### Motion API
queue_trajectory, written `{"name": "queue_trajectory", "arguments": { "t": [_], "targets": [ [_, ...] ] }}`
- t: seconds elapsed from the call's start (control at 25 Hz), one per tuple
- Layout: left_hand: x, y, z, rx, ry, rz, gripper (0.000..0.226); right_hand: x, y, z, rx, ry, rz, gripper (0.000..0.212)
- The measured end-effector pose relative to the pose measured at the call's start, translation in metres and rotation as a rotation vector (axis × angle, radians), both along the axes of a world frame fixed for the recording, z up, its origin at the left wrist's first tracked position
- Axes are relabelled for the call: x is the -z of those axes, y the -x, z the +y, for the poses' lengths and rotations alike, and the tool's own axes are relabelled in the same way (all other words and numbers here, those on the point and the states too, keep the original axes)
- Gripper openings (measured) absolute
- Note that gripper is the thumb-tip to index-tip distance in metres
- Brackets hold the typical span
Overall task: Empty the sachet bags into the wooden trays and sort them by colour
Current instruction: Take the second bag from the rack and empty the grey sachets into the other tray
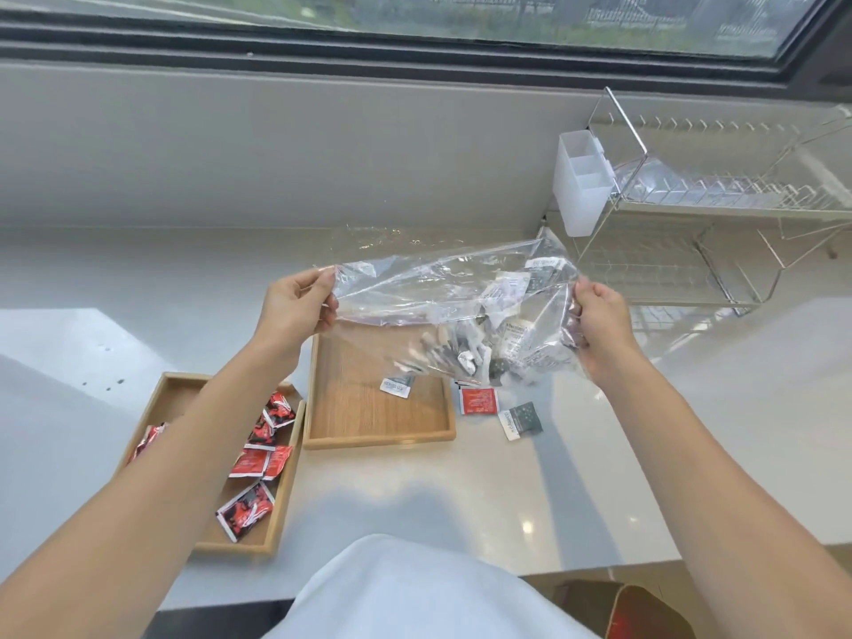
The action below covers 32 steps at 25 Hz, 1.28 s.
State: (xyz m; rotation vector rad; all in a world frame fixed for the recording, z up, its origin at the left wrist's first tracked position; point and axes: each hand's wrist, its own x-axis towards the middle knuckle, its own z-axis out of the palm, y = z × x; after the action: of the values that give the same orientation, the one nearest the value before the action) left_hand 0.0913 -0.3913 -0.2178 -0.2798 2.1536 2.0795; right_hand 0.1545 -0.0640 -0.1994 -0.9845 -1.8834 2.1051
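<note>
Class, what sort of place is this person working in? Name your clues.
Probably a kitchen: a wire dish rack with a white cutlery holder stands on a pale countertop under a window.

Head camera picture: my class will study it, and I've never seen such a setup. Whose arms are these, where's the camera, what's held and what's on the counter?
No machine here: a person wears one camera on the head, so you look down along their own arms. The left hand and right hand each grip an end of a clear plastic bag, grey sachets bunched toward its right end. On the white counter lie two wooden trays: the left tray holds red sachets, the right tray a single grey sachet. A loose red sachet and a loose grey sachet lie on the counter beside the right tray.
</note>
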Motion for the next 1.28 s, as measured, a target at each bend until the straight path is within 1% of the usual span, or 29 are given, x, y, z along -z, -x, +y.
{"name": "queue_trajectory", "arguments": {
  "t": [0.08, 0.16, 0.24, 0.4, 0.52, 0.64, 0.76, 0.92, 1.16, 1.28],
  "targets": [
    [0.001, -0.002, 0.001, -0.006, -0.010, 0.015, 0.022, -0.002, 0.001, -0.003, 0.014, -0.003, 0.021, 0.030],
    [0.004, -0.003, 0.002, -0.016, -0.003, 0.007, 0.025, -0.008, -0.001, -0.009, 0.039, 0.048, 0.033, 0.030],
    [0.004, -0.003, 0.001, -0.016, -0.008, 0.005, 0.027, -0.014, -0.002, -0.015, 0.078, 0.109, 0.094, 0.031],
    [-0.006, 0.000, -0.001, -0.019, 0.004, 0.047, 0.021, -0.020, -0.007, -0.022, 0.118, 0.184, 0.162, 0.035],
    [-0.003, 0.002, -0.001, -0.010, 0.015, 0.036, 0.018, -0.019, -0.013, -0.023, 0.114, 0.170, 0.158, 0.035],
    [0.005, -0.001, 0.003, -0.006, 0.014, 0.029, 0.018, -0.023, -0.005, -0.020, 0.103, 0.215, 0.210, 0.033],
    [0.011, -0.001, 0.004, -0.012, 0.022, 0.012, 0.025, -0.020, -0.005, -0.018, 0.108, 0.188, 0.153, 0.031],
    [0.009, 0.000, 0.002, -0.008, 0.020, 0.032, 0.025, -0.026, -0.007, -0.021, 0.159, 0.183, 0.155, 0.029],
    [0.007, -0.001, 0.004, 0.025, 0.031, 0.035, 0.019, -0.041, -0.015, -0.021, 0.139, 0.187, 0.227, 0.030],
    [0.002, -0.003, 0.012, 0.007, 0.027, 0.028, 0.023, -0.038, -0.017, -0.021, 0.119, 0.203, 0.237, 0.031]
  ]
}}
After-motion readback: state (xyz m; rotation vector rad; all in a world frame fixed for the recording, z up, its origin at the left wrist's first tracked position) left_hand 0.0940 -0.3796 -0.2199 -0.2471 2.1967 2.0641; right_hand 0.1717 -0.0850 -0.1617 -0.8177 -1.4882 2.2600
